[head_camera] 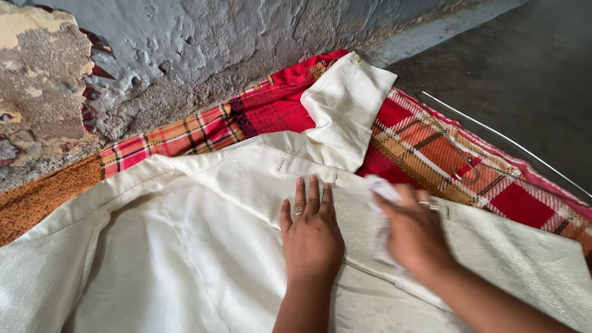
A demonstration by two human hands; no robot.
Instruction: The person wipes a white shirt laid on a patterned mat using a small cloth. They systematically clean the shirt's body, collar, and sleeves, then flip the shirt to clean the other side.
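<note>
Red plaid cloth (pixel 431 148), perhaps a hanger (pixel 493 132)

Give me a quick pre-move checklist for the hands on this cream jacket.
1. Left hand flat on the cream jacket, fingers spread: ok.
2. Right hand sharp enough to judge its grip: not ok, motion blurred.
3. What the right hand holds, a small white piece: cannot tell.
4. Jacket lying on the red plaid cloth: ok.
5. Metal hook on the cloth, apart from both hands: ok.
</note>
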